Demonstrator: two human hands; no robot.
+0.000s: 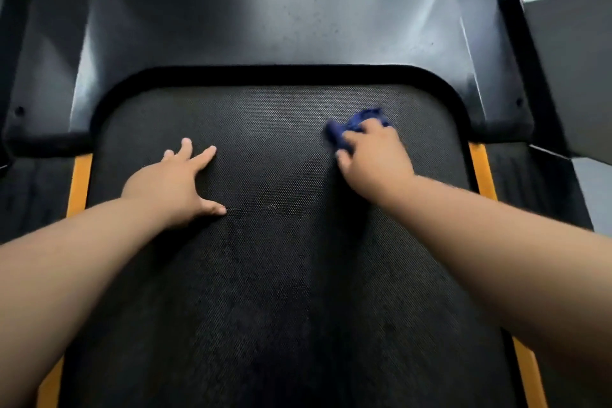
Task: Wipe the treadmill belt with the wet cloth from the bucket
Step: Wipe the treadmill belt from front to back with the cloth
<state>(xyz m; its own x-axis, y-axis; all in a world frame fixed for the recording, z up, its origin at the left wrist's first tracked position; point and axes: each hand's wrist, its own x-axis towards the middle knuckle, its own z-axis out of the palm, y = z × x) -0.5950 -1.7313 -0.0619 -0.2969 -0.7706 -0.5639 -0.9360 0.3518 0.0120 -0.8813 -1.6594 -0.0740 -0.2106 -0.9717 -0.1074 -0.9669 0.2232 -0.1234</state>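
Blue cloth (356,124) bunched, blurred, gripped under right hand (374,156) on textured black belt (281,275), far right. Left hand (175,184) flat, fingers spread, empty. Orange strips (79,182) flank belt.

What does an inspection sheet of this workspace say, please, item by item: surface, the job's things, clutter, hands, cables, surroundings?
Surface: black textured treadmill belt, faint pale marks near its middle.
Job's things: crumpled dark blue cloth pressed on the belt, far right part; bucket not in view.
Clutter: nothing seen.
Hands: right hand closed on the cloth; left hand flat on the belt, fingers spread, empty.
Cables: nothing seen.
Surroundings: glossy black motor cover beyond the belt; orange strips along both sides of the belt; grey frame parts at right.
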